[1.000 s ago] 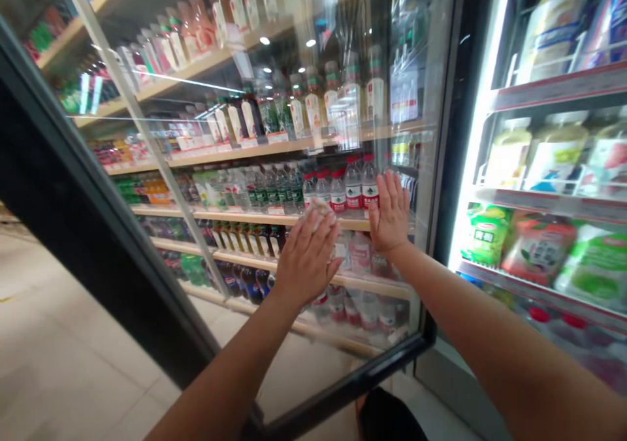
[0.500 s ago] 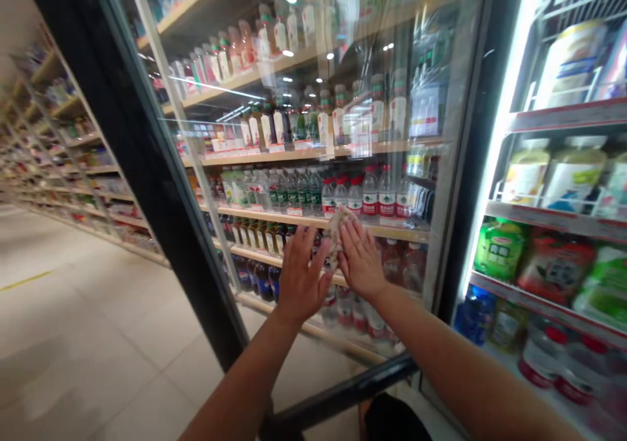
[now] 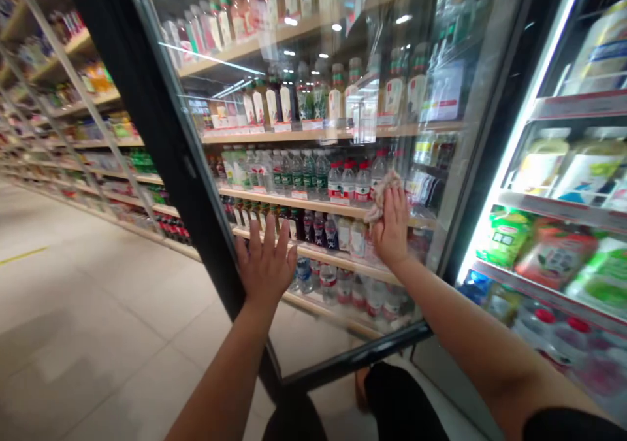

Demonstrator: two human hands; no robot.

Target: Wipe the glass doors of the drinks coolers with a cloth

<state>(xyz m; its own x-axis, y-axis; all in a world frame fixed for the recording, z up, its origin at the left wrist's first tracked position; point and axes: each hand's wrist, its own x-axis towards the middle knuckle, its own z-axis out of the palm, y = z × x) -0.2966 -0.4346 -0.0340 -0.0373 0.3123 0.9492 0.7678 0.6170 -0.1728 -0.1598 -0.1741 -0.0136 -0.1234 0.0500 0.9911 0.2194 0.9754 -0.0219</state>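
Observation:
The glass door point(image 3: 343, 88) of a lit drinks cooler stands swung open in front of me. My left hand point(image 3: 264, 264) lies flat on the glass near the door's black frame, fingers spread and holding nothing. My right hand point(image 3: 392, 222) presses a crumpled pale cloth point(image 3: 385, 189) against the glass farther right, the cloth sticking out above the fingertips. Through the glass I see shop shelves lined with bottles point(image 3: 343, 176).
The open cooler's shelves point(image 3: 568, 206) on the right hold green and white packs and bottles. The door's black frame point(image 3: 161, 121) runs diagonally on the left. Tiled floor point(image 3: 73, 310) stretches left along an aisle of stocked shelves. My dark-clothed knees point(image 3: 392, 402) are below.
The cloth passed from under my left hand to my right hand. My hands met, then parted: the left slid down-left toward the frame, the right went up-right with the cloth.

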